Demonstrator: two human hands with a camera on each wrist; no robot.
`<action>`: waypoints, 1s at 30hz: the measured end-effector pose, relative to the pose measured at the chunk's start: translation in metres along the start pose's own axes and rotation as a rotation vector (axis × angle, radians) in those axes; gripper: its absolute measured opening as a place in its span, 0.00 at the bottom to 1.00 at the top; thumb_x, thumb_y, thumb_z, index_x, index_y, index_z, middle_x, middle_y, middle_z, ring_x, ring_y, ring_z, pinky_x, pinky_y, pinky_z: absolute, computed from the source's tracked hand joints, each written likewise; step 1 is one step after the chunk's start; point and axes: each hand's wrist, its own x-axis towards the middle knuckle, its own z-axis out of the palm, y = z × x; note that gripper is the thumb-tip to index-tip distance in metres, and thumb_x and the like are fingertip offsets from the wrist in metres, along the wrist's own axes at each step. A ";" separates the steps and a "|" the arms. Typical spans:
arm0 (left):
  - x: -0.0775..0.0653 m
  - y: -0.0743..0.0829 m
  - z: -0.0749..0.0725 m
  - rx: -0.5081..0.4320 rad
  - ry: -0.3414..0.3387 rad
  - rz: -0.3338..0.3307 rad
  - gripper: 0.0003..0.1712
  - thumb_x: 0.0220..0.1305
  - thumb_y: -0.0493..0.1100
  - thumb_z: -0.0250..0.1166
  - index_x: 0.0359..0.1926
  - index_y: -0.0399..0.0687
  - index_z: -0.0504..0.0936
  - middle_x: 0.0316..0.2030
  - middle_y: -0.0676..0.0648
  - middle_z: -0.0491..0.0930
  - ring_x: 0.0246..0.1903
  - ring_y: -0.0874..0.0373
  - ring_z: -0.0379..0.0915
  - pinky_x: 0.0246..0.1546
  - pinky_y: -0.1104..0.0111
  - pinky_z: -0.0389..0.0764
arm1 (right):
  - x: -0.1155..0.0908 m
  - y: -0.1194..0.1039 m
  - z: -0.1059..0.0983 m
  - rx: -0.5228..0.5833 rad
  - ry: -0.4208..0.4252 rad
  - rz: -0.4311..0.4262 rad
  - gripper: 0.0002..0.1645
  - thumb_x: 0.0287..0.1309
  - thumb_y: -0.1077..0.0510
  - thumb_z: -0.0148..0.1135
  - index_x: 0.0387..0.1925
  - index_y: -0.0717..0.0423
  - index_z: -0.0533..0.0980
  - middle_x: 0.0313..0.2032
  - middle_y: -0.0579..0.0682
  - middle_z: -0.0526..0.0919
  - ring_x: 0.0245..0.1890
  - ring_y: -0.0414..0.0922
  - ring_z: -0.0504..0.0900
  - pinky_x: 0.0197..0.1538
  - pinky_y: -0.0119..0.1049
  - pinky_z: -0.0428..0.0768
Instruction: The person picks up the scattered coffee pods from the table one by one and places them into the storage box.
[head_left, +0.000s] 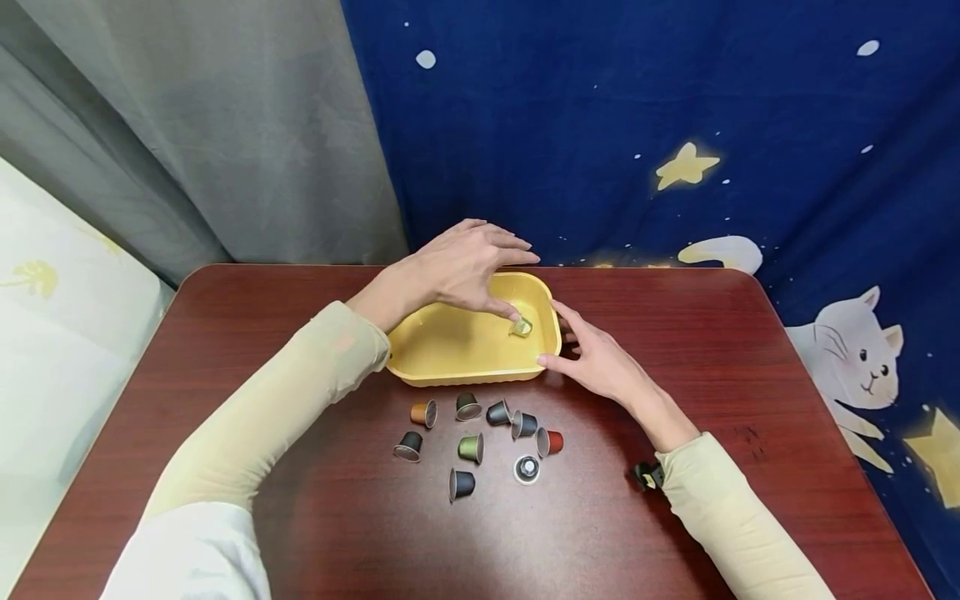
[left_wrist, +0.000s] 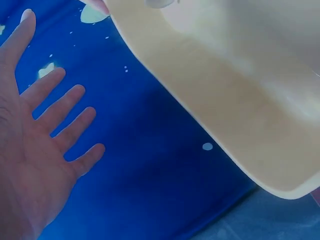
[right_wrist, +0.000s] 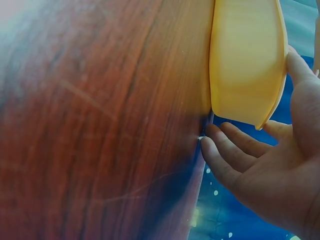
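A yellow tray (head_left: pixel 465 377) stands near the table's far edge. Inside its right end is a gold coffee capsule (head_left: pixel 522 327), whose edge also shows at the top of the left wrist view. Over the tray reaches my left hand (head_left: pixel 465 267), fingers spread; from above, its thumb tip appears beside the capsule, and contact is unclear. The left wrist view shows nothing in that palm (left_wrist: pixel 35 155). At the tray's right end, my right hand (head_left: pixel 600 358) touches the rim with thumb and index finger, the other fingers (right_wrist: pixel 240 145) extended loosely below.
Several coffee capsules lie on the table in front of the tray, among them an orange one (head_left: pixel 420 414), a green one (head_left: pixel 469 448), a red one (head_left: pixel 553 442) and a silver-rimmed one (head_left: pixel 527 469). Beyond the brown table (head_left: pixel 675 333) hangs a blue curtain (head_left: pixel 525 125).
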 end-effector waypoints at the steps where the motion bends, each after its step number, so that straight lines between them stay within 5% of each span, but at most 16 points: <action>1: -0.002 0.000 -0.001 -0.002 0.010 -0.001 0.54 0.48 0.84 0.58 0.70 0.61 0.72 0.68 0.51 0.70 0.68 0.52 0.62 0.67 0.51 0.58 | 0.000 0.000 0.000 0.001 0.001 -0.002 0.54 0.58 0.37 0.68 0.78 0.41 0.51 0.60 0.50 0.74 0.56 0.48 0.78 0.56 0.45 0.78; 11: -0.026 0.005 -0.018 -0.016 0.121 -0.007 0.53 0.53 0.79 0.60 0.73 0.59 0.66 0.68 0.52 0.69 0.70 0.52 0.59 0.69 0.51 0.55 | -0.003 0.000 -0.001 -0.051 -0.002 0.025 0.55 0.57 0.32 0.65 0.78 0.37 0.49 0.68 0.53 0.69 0.55 0.49 0.80 0.57 0.48 0.77; 30: -0.072 0.016 -0.031 0.010 0.293 0.026 0.49 0.55 0.77 0.59 0.71 0.57 0.70 0.69 0.47 0.68 0.73 0.47 0.53 0.70 0.47 0.53 | -0.002 0.001 0.001 -0.030 -0.001 0.022 0.54 0.57 0.33 0.66 0.78 0.37 0.50 0.67 0.54 0.69 0.57 0.48 0.79 0.58 0.47 0.77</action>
